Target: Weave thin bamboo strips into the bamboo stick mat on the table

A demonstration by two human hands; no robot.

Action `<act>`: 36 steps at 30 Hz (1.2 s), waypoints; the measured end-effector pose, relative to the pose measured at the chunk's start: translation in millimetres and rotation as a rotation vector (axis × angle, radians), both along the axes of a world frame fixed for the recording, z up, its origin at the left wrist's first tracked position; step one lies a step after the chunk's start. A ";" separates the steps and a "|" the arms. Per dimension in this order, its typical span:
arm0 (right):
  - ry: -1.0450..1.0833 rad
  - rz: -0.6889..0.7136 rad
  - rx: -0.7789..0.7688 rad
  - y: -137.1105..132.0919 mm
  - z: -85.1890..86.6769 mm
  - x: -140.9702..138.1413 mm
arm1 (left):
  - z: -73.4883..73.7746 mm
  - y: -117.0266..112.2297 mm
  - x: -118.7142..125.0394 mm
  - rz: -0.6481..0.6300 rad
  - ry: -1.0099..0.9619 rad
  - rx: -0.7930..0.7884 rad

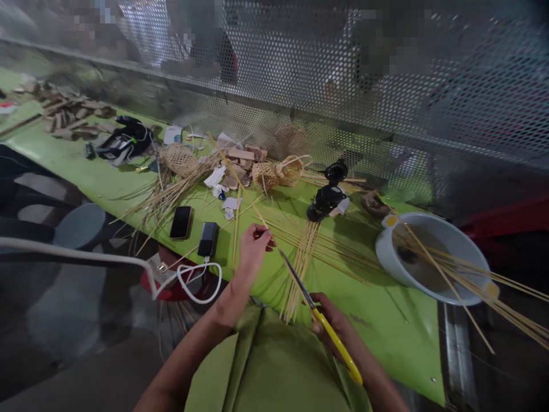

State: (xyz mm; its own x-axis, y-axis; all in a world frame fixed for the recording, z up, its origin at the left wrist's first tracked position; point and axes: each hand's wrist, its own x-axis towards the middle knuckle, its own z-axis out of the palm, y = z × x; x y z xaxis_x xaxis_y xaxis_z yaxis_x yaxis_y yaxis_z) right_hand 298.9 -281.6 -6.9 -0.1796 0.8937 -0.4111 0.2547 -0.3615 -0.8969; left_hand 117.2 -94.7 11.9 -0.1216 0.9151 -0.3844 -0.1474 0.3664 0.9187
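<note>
My left hand (pixel 254 243) pinches a long, thin cane-like strip (pixel 234 171), which slants up and left over the table. The strip's near end lies close to the blade tips of the scissors. In my right hand (pixel 328 320) are the yellow-handled scissors (pixel 332 337), seen nearly edge-on, their long metal blades pointing up and left. Beneath them, a row of flat strips (pixel 300 269) crosses another set of strips (pixel 338 257) on the green table. A black object with a round open lid (pixel 323 200) rests at the far end of that row.
On the right stands a pale basin (pixel 386 257) with water and strips sticking out. Small woven baskets (pixel 265 176), loose strips (pixel 171 194), a phone (pixel 180 222) and a power bank (pixel 208 239) with a white cable lie leftward. A perforated metal screen (pixel 283 68) backs the table.
</note>
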 end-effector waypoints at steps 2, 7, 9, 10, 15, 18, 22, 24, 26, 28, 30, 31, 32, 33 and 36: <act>-0.028 0.010 0.024 -0.2 1.7 0.0 | 0.5 -0.6 -1.7 -0.007 0.004 -0.004; 0.051 0.054 0.010 -1.2 17.0 -1.7 | 1.8 -2.9 -5.0 -0.011 -0.013 -0.012; 0.088 0.048 -0.016 -1.7 24.5 -3.4 | 1.9 -4.2 -5.1 -0.022 -0.023 -0.013; 0.095 0.043 -0.025 -1.8 27.3 -4.1 | 1.8 -4.8 -5.0 -0.029 -0.025 -0.012; 0.112 0.059 -0.037 -0.5 27.6 -4.3 | 0.7 -7.4 -5.0 -0.041 -0.022 0.005; 0.111 0.078 -0.051 0.7 23.3 -3.7 | 0.3 -8.3 -5.6 -0.041 -0.015 0.008; 0.062 0.051 -0.044 1.6 23.7 -6.3 | -0.2 -9.0 -5.7 -0.046 0.008 -0.002; 0.041 0.045 -0.037 2.3 25.5 -8.1 | -0.4 -9.5 -5.5 -0.047 0.016 -0.008; 0.024 0.049 -0.027 3.2 26.6 -9.2 | -0.5 -10.0 -5.4 -0.050 0.015 -0.005; 0.014 0.052 -0.018 3.8 26.1 -9.3 | -0.6 -10.4 -5.4 -0.050 0.014 -0.004; 0.015 0.046 -0.012 3.8 23.8 -8.7 | -1.0 -10.7 -5.5 -0.041 0.016 -0.011; 0.017 0.044 -0.011 3.5 22.3 -8.3 | -1.3 -10.7 -5.5 -0.037 0.018 -0.017; 0.016 0.042 -0.012 3.2 20.6 -8.0 | -1.6 -10.8 -5.6 -0.035 0.018 -0.023; 0.013 0.042 -0.015 2.9 18.9 -7.7 | -2.0 -10.9 -5.7 -0.033 0.018 -0.025; 0.006 0.039 -0.026 2.5 15.4 -7.4 | -2.9 -11.6 -6.2 -0.023 0.014 -0.017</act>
State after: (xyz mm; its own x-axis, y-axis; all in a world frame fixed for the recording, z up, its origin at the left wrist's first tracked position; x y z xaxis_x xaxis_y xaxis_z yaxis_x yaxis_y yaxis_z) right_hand 291.6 -279.1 8.4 -0.2169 0.8748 -0.4332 0.2636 -0.3747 -0.8889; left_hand 111.0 -106.3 9.0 -0.1060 0.9111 -0.3983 -0.1254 0.3851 0.9143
